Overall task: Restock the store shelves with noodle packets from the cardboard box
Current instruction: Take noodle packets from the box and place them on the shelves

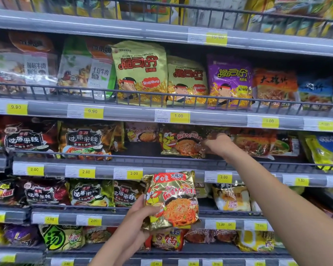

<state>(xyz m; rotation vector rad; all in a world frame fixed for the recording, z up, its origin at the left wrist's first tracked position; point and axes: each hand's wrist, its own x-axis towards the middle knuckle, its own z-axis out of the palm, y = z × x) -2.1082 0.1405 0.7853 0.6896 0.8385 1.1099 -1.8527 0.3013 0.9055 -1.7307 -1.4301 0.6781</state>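
The noodle packet [173, 198] is shiny gold foil with a red band across the top. It shows a yellow cartoon chicken on its left side and a dark bowl of orange-red noodles in the middle. The left grip [140, 210] holds it by the lower left corner, with the thumb [152, 209] curled over the front. It is held up in front of the shelving, just below the shelf edge [104, 170] that carries the "3.00" price tag [134, 173].

The other fingers of that grip are hidden behind the foil, and the hand covers the packet's bottom left corner. One shelf higher, a matching packet [181, 143] stands in shadow behind the rail, its print dim. The right grip [217, 144] reaches in at that packet's right edge. It is blurred, with dark red wrappers around it, so I cannot tell whether it holds anything or only touches.

The held packet faces the camera, red band uppermost. Its top is tipped a little to the left. It is close to square, and its slightly longer axis runs near vertical.
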